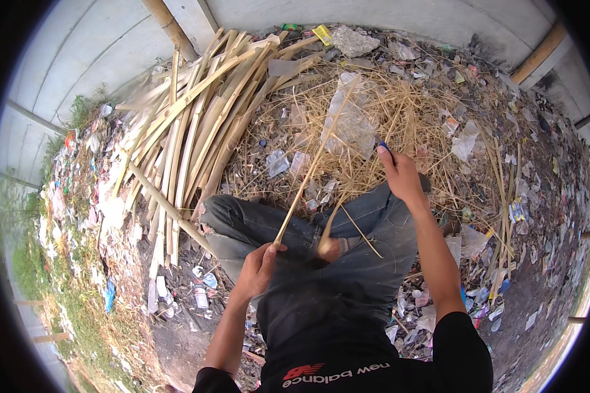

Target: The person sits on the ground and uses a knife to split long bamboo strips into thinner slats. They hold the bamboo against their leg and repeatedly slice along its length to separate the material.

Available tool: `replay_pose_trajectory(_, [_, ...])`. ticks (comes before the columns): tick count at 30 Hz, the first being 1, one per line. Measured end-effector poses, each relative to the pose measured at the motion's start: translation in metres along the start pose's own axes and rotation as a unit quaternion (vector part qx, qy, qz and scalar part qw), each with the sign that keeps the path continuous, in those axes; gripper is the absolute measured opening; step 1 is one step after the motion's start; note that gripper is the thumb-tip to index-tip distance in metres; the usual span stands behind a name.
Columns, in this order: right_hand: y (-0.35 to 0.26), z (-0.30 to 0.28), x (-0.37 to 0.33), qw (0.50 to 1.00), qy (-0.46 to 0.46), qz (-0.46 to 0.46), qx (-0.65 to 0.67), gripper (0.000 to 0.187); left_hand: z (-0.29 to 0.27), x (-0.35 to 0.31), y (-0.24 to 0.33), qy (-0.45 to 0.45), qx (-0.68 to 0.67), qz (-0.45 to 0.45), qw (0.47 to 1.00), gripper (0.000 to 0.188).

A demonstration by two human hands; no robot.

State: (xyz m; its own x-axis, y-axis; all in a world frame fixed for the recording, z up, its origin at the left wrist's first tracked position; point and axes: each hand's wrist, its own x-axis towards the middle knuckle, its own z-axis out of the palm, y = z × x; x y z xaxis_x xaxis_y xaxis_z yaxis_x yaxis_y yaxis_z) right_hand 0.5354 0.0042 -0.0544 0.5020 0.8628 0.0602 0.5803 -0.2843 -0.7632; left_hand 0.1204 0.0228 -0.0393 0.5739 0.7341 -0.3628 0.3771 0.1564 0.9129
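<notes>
My left hand (261, 263) grips the near end of a long thin bamboo strip (311, 167) that slants up and away to the right over my lap. My right hand (400, 171) is raised over my right knee, closed on a small tool with a dark blue handle (385, 147); its blade is hidden. A thinner bamboo sliver (359, 229) lies across my grey jeans (367, 223). I sit cross-legged on the ground.
A heap of split bamboo slats (190, 131) leans at my left. Straw-like bamboo shavings (400, 111) and clear plastic sheets cover the ground ahead. Litter lies all around, with grass (39, 268) at far left and a pale wall (98, 52) behind.
</notes>
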Motion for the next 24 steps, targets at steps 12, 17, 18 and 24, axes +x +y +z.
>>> replay_pose_trajectory(12, [-0.087,0.082,-0.103,0.95,-0.243,-0.172,-0.091,0.062,0.024,0.022,0.014,-0.023,-0.008,-0.015,1.0,0.053])
replay_pose_trajectory(17, [-0.073,0.08,-0.062,0.978,-0.117,-0.103,-0.139,0.062,0.015,0.021,0.013,-0.009,0.057,0.001,0.998,0.057])
replay_pose_trajectory(18, [-0.035,0.079,-0.033,0.989,0.002,-0.104,-0.106,0.064,0.014,0.014,0.015,-0.035,0.043,-0.011,0.998,0.058])
replay_pose_trajectory(24, [0.012,-0.005,0.023,0.995,0.048,0.064,-0.066,0.065,-0.014,-0.03,-0.004,-0.08,-0.011,-0.104,0.991,0.055])
